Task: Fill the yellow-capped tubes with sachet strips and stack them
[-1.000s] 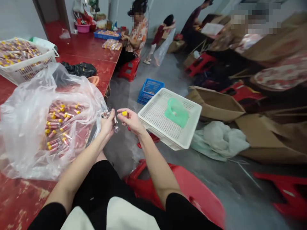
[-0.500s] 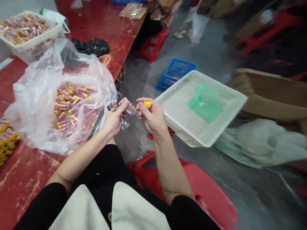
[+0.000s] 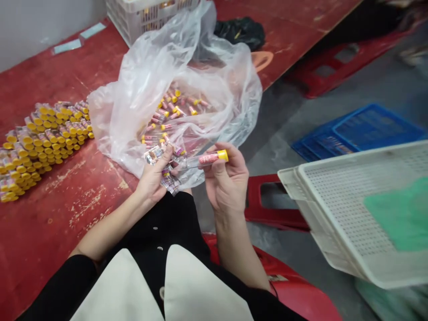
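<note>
My left hand (image 3: 155, 176) is closed on a bunch of small printed plastic wrappers (image 3: 170, 178), its thumb pressed on top. Between the thumb and fingers of my right hand (image 3: 229, 180) is a clear tube (image 3: 209, 158) with a yellow cap and pink contents. The tube lies nearly level, its clear end pointing at the wrappers; whether it touches them I cannot tell. Just beyond both hands, a large clear plastic bag (image 3: 133, 84) lies open on the red table (image 3: 90, 187), with many similar yellow-capped tubes (image 3: 174, 107) loose inside.
Yellow-capped tubes are stacked in rows (image 3: 43, 138) at the left. A white crate (image 3: 133, 20) and a black bag (image 3: 240, 32) are behind the plastic bag. To the right stand a white perforated tray (image 3: 334, 196) holding something green, blue baskets (image 3: 361, 129) and red stools (image 3: 277, 203).
My view has swung left, bringing the stacked tubes further into sight. My right hand has turned, so the tube shows lengthwise instead of cap-on. The left hand still holds the wrappers.
</note>
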